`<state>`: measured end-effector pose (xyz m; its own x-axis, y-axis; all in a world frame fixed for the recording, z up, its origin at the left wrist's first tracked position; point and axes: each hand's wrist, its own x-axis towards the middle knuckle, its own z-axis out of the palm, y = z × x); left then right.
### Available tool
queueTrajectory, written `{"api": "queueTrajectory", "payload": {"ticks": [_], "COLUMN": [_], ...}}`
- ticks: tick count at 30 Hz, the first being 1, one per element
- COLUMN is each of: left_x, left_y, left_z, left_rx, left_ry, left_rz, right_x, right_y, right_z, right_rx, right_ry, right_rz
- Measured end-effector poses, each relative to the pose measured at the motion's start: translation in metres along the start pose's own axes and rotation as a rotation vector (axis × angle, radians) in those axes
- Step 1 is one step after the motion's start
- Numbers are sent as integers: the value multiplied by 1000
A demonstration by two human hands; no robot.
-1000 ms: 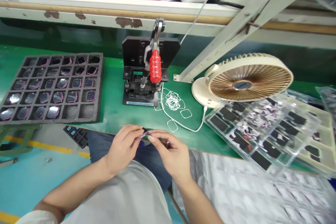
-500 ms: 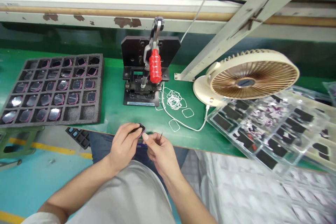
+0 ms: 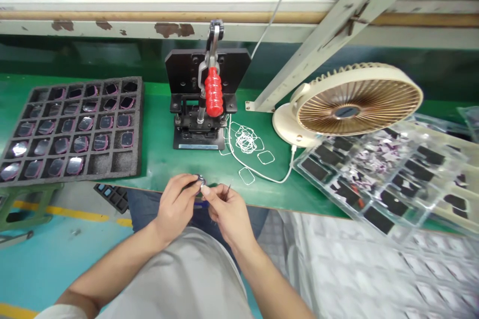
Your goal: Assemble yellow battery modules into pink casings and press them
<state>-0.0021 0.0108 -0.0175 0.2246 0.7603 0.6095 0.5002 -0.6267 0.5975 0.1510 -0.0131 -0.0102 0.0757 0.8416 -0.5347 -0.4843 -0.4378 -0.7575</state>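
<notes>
My left hand [image 3: 175, 204] is closed on a small dark smartwatch case [image 3: 201, 178], held near the bench's front edge. Fingers cover much of the case, and its visible face catches the light. Close against it is my right hand [image 3: 226, 209], thumb tip at the case's near edge. Thin dark tweezers [image 3: 228, 189] are gripped in that hand, mostly hidden by the fingers. On the left, a grey foam tray [image 3: 139, 159] holds rows of similar purple-rimmed watch cases [image 3: 81, 143], with some pockets bare.
Behind my hands stands a black toggle press [image 3: 198, 138] with a red handle [image 3: 213, 92]. Thin white ring gaskets [image 3: 246, 140] and a white cable [image 3: 262, 178] lie beside it. A cream fan [image 3: 346, 109] and clear plastic trays [image 3: 368, 199] occupy the right.
The watch case has turned slightly, so its face now reflects light. Both hands keep their grips close together. The whole view has shifted a little.
</notes>
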Motion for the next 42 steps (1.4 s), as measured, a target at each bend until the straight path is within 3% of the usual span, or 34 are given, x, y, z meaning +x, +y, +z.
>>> {"api": "queueTrajectory", "payload": {"ticks": [7,21,28,31,33,35,37,39,42], "left_x": [2,0,0,-4,-8,-10,-9,-7,-3], "left_y": [5,8,13,17,18,14,4,-8,-23], "left_z": [4,10,10,6,2,-1,-5,-10,-22], "left_rx": [48,-17,-75,-125,-202,-366,-619,-805,-855], "left_ry": [34,51,51,17,-37,-152,-284,-363,-399], "left_rz": [6,-23,-75,-112,-223,-515,-866,-1112,-1277], "right_x": [-4,-5,6,-2,-14,-26,-40,-59,-90], "right_y": [12,15,21,20,18,14,6,-6,-27], "right_z": [4,6,1,8,7,-10,-49,-107,-214], "right_rx": [28,86,-61,-132,-195,-368,-576,-714,-797], "right_ry": [58,-52,-51,-5,48,123,281,545,974], "right_rz": [-56,-28,-167,-251,-311,-385,-434,-441,-347]}}
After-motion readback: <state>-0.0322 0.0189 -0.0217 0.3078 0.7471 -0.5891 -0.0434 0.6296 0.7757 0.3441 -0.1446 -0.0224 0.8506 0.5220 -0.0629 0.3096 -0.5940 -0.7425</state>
